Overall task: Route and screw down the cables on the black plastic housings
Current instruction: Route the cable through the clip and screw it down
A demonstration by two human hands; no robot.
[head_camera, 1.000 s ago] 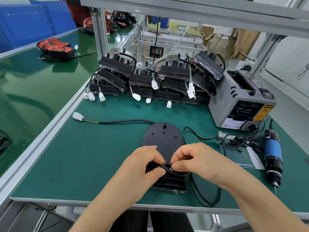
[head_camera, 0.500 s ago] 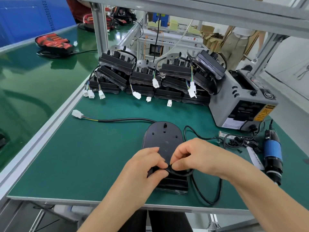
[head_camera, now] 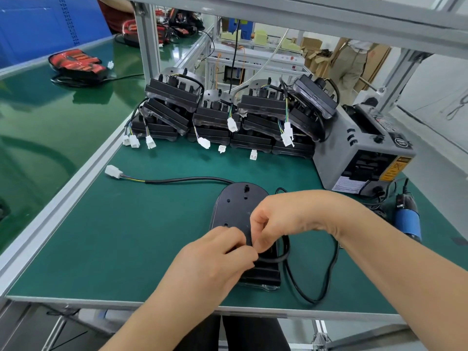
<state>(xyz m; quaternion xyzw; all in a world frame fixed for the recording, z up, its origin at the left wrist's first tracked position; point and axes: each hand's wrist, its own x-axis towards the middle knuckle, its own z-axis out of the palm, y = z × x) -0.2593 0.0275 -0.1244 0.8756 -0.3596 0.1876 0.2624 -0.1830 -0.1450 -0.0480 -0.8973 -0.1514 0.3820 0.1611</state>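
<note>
A black plastic housing [head_camera: 236,206] lies flat on the green mat near the front edge. Its black cable [head_camera: 307,296] loops off the right side, and another length runs left to a white connector [head_camera: 114,171]. My left hand [head_camera: 215,259] rests over the housing's near left part, fingers curled at the cable. My right hand [head_camera: 286,216] reaches in from the right, thumb and fingers pinching the cable against the housing's middle. The pinch point itself is hidden by my fingers.
Several stacked black housings [head_camera: 228,115] with white connectors stand at the back. A grey tape dispenser [head_camera: 362,153] sits at the right, a blue electric screwdriver [head_camera: 407,219] beside it. An aluminium rail [head_camera: 63,198] borders the mat on the left.
My right hand has lifted and turned over the housing, wrist raised, drawing the cable loop wider to the right. My left hand has stayed on the housing's near part.
</note>
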